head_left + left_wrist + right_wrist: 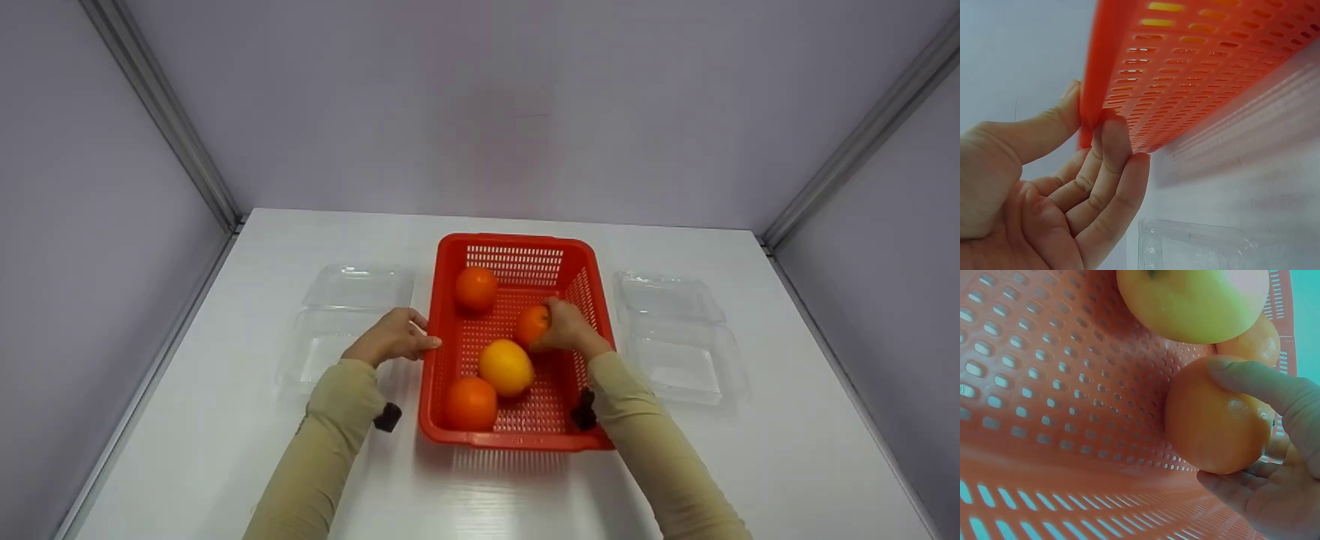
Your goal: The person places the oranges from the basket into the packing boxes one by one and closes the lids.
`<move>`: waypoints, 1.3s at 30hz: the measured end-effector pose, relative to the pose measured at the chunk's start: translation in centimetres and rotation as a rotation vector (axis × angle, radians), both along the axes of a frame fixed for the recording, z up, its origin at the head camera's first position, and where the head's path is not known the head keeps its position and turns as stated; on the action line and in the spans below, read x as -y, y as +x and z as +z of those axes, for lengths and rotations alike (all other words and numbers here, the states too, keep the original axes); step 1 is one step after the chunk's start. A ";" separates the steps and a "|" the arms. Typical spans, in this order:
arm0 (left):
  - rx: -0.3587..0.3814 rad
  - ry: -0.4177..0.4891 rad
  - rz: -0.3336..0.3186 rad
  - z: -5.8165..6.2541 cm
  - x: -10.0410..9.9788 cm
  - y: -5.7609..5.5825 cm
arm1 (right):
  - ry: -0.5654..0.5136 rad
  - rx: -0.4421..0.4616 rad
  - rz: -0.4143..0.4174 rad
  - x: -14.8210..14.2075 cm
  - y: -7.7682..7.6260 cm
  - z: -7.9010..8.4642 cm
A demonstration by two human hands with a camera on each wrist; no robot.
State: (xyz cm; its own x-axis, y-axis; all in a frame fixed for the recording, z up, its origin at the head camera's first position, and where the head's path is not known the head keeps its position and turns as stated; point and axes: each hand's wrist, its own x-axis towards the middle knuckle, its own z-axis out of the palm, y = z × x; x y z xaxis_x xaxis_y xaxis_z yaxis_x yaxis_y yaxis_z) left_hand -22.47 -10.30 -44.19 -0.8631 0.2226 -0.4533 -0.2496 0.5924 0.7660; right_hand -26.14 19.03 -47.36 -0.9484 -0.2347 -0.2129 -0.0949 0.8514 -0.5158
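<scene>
A red slotted plastic basket (525, 442) stands mid-table with several fruits inside. My left hand (397, 335) pinches its left rim, thumb on top and fingers curled underneath, as the left wrist view shows. Inside the basket, my right hand (568, 327) grips an orange (1216, 422), thumb on one side and fingers round the other. Beside that orange lies a yellow-orange fruit (506, 367). Another orange (470, 404) sits in the near left corner, and one more orange (476, 288) rests at the far left.
Left of the basket lies an opened clear plastic clamshell box (360, 287), its lid folded back. A similar clear box (679, 364) lies to the right. The white table (225, 352) is bordered by pale walls (495, 112) at the back and sides.
</scene>
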 end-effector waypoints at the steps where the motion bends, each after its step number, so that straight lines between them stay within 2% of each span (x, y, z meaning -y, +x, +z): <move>1: 0.003 -0.001 0.000 0.0 0.0 0.0 | 0.000 -0.016 0.005 0.0 0.0 0.0; 5: 0.010 0.006 0.014 -0.1 0.1 -0.1 | -0.024 -0.050 -0.008 0.1 0.0 0.5; 12: 0.005 0.017 0.017 -0.1 0.2 -0.3 | -0.050 0.001 -0.053 0.4 -0.1 1.1; 25: 0.032 -0.006 0.034 -0.2 0.5 -0.2 | -0.049 0.018 -0.032 0.7 -0.2 2.1; 33: -0.008 0.031 -0.016 0.0 0.4 -0.3 | -0.084 0.020 -0.022 0.0 0.2 3.0; 39: -0.002 0.017 -0.014 -0.1 0.3 -0.5 | -0.084 0.028 -0.030 -0.4 0.2 3.4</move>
